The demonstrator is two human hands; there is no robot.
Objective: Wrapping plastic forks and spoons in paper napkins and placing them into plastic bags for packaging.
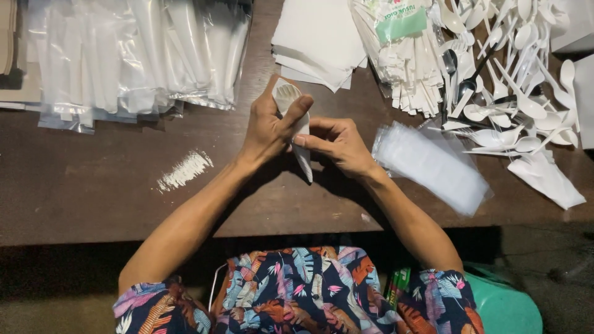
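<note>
White plastic spoon (288, 98) in a napkin wrap (302, 145) sits mid-table (93, 198), gripped by the left hand (270, 127) and pinched by the right hand (337, 143); bare wood lies toward the near edge, clear sleeves (433, 164) just right.

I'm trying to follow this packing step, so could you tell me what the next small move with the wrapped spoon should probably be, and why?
Probably slide the spoon bundle the rest of the way into a clear sleeve. The left hand grips the bundle near the bowl end, the right hand pinches it lower down, and its tip is bare. A stack of empty clear sleeves lies just beside the right hand on the brown table.
</note>
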